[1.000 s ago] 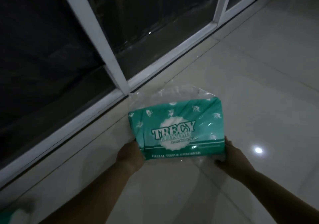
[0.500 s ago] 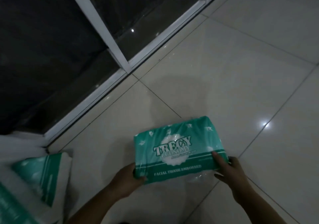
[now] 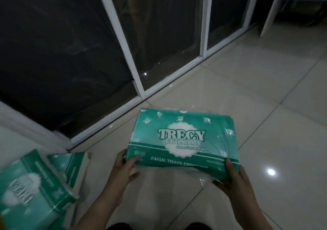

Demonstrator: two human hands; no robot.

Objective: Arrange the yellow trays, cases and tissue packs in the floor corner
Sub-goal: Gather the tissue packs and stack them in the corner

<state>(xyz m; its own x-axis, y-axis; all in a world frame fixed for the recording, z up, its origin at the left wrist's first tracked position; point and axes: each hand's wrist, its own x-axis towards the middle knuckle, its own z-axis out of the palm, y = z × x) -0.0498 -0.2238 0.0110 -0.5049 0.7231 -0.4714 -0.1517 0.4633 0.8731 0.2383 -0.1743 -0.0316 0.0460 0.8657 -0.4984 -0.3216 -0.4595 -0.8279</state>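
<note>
Both the left hand (image 3: 123, 169) and right hand (image 3: 235, 178) pinch the near corners of a green tissue pack (image 3: 182, 137), right of the stacked packs (image 3: 35, 182); placing it probably means carrying it leftward alongside them.

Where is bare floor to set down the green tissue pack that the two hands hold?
Free: the pale glossy floor tiles right of the green plastic-wrapped tissue pack, up to the white cabinet panel; also the tile strip between that pack and the white door frame. Crowded: the lower left, where other green tissue packs lie beside the left hand.
</note>
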